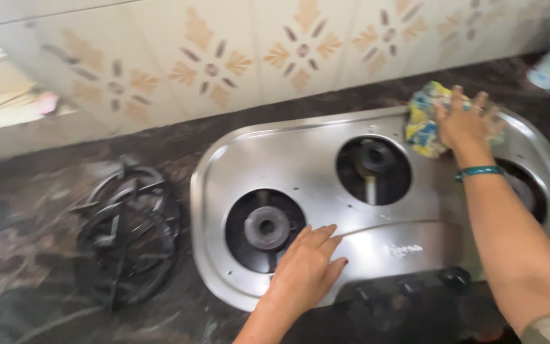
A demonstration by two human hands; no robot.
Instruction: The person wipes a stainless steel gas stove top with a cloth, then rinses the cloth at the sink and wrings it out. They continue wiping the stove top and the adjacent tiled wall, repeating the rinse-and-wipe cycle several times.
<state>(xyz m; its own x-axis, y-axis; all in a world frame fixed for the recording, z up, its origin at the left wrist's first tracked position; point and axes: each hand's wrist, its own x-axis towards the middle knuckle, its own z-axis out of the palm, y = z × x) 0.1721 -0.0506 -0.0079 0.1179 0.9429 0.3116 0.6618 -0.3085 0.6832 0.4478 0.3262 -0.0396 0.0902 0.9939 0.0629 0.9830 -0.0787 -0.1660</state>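
1. Stove top (326, 159) of shiny steel fills the centre and right of the frame, lying on a dark marbled table (27, 267).
2. Three round burner wells are sunk into it: one at lower centre with a grey burner head (267, 227) sitting in it, one in the middle (373, 169) with a burner part and a pale tube showing inside, and one at the right edge (529, 191) mostly hidden behind the forearm.
3. Pan supports (125, 229), black and ring-shaped, lie stacked on the table at the left of the frame, just beside the stove top; they are blurred, so I cannot tell how many are in the pile.
4. One cloth (423, 121), yellow and blue, sits bunched on the steel at upper right, near the back rim.
5. Right hand (465, 121) presses down on the cloth, fingers spread wide over it; a teal bangle (479, 171) circles the wrist.
6. Left hand (307, 271) lies flat on the front of the stove top just right of the lower burner well, fingers straight and close together, holding nothing.
7. Dark knobs (454, 277) show along the front edge at lower right, too blurred to count.
8. Tiled wall (211, 67) with orange flower patterns runs across the top of the frame.
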